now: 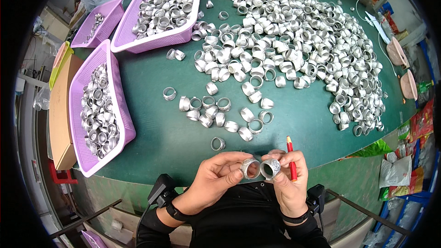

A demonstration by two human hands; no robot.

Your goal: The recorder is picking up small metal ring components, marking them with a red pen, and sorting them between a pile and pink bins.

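Close to my body, at the table's near edge, my left hand (216, 179) pinches a silvery metal ring (245, 169) between thumb and fingers. Beside it, my right hand (290, 181) grips a second metal ring (270, 167); the two rings are side by side and nearly touching, their openings facing up toward me. A red pencil (292, 160) is also tucked in the right hand's fingers, its tip pointing away from me. Just beyond my hands a single loose ring (217, 144) lies on the green table (151, 124).
Loose metal rings (275, 23) form a wide pile over the table's far and right parts. On the left stand a near purple basket (126, 115), a far purple basket (126, 32) and a smaller one (112, 18), all holding rings. A cardboard box (62, 110) borders the near basket.
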